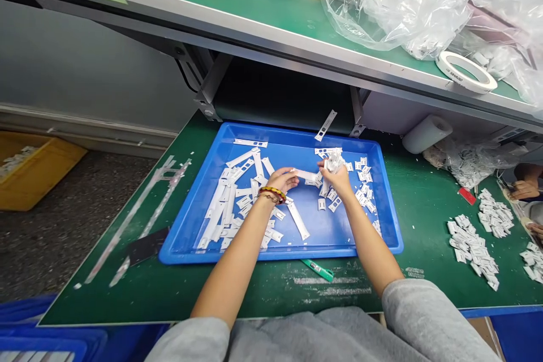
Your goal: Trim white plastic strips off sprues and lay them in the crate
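Over the blue plastic tray [280,254], two hands: left hand [283,179] closed on one white strip [306,175], right hand [335,178] gripping one crumpled white wad [334,161]; loose white pieces [274,235] overlapping, too many to count.

A white strip [305,175] gripped between two hands
It lay nearly level from the left hand [282,180] to the right hand [335,180], where a crumpled white scrap [333,161] bunched, above the blue tray [271,257].
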A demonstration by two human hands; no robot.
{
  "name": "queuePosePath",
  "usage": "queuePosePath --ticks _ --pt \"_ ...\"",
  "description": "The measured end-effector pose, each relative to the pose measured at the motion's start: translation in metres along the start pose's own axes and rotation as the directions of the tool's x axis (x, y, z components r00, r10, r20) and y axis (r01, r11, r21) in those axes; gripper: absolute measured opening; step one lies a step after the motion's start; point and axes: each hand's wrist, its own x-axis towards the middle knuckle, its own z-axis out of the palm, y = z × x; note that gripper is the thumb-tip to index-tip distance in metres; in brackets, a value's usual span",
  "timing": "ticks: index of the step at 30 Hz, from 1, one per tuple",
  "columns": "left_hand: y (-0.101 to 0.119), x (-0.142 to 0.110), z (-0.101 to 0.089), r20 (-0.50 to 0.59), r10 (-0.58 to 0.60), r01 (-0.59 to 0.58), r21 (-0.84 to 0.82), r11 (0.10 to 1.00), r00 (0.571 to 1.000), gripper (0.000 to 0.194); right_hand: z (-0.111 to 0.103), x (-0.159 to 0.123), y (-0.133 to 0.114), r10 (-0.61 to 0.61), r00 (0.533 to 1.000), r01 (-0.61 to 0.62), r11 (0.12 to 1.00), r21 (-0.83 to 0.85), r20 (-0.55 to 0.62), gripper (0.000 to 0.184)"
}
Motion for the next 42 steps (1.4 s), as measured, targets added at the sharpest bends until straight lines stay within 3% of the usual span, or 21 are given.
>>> queuePosePath --ticks 4,7,10,13,15,17,20,23,27,32,38,42 --pt "-0.002 -0.005 0.004 0.05 0.033 -0.031 -0.042 0.999 0.998 0.018 0.018 -0.015 -0.011 -0.169 0.942 0.182 0.983 -0.018 0.288 0.026" --pt "-0.008 -0.009 0.018 0.11 0.034 -0.036 0.023 0.999 0.993 0.027 0.032 -0.025 -0.007 -0.132 0.919 0.164 0.985 -0.056 0.372 0.03" --pt "-0.011 -0.009 0.025 0.152 0.028 -0.05 0.14 0.989 0.988 0.031 0.037 -0.026 0.001 -0.055 0.958 0.089 0.99 -0.108 0.281 0.032" --pt "-0.009 -0.012 0.017 0.178 0.067 -0.115 0.28 0.953 0.982 0.029 0.032 -0.017 0.007 0.0 0.998 0.007 0.995 -0.099 0.069 0.031" --pt "-0.008 -0.017 0.006 0.225 0.103 -0.184 0.375 0.909 0.969 0.02 0.023 -0.009 0.011 0.022 0.997 -0.026 0.998 -0.051 -0.07 0.032" --pt "-0.008 -0.026 -0.003 0.284 0.118 -0.244 0.462 0.853 0.952 0.024 0.013 -0.002 0.014 0.049 0.983 -0.05 0.999 -0.005 -0.175 0.034" --pt "-0.01 -0.036 -0.006 0.33 0.124 -0.3 0.562 0.771 0.936 0.024 0.001 0.006 0.019 0.114 0.968 -0.101 0.992 0.071 -0.225 0.035" --pt "-0.008 -0.036 -0.003 0.354 0.15 -0.347 0.599 0.722 0.923 0.022 -0.002 0.007 0.021 0.18 0.976 -0.167 0.979 0.114 -0.121 0.036" --pt "0.005 -0.026 -0.009 0.354 0.233 -0.404 0.555 0.727 0.906 0.008 0.004 0.001 0.019 0.22 0.972 -0.225 0.972 0.06 0.081 0.038" --pt "0.018 -0.027 -0.024 0.274 0.335 -0.431 0.491 0.757 0.901 0.016 0.018 -0.011 0.016 0.205 0.881 -0.191 0.979 -0.075 0.427 0.035" --pt "0.03 -0.034 -0.026 0.196 0.421 -0.463 0.45 0.764 0.885 0.025 0.022 -0.017 0.015 0.328 0.728 -0.424 0.906 0.018 0.602 0.045" --pt "0.03 -0.031 -0.032 0.032 0.455 -0.431 0.387 0.815 0.89 0.047 0.019 -0.016 0.009 0.298 0.744 -0.412 0.909 0.061 0.598 0.043"
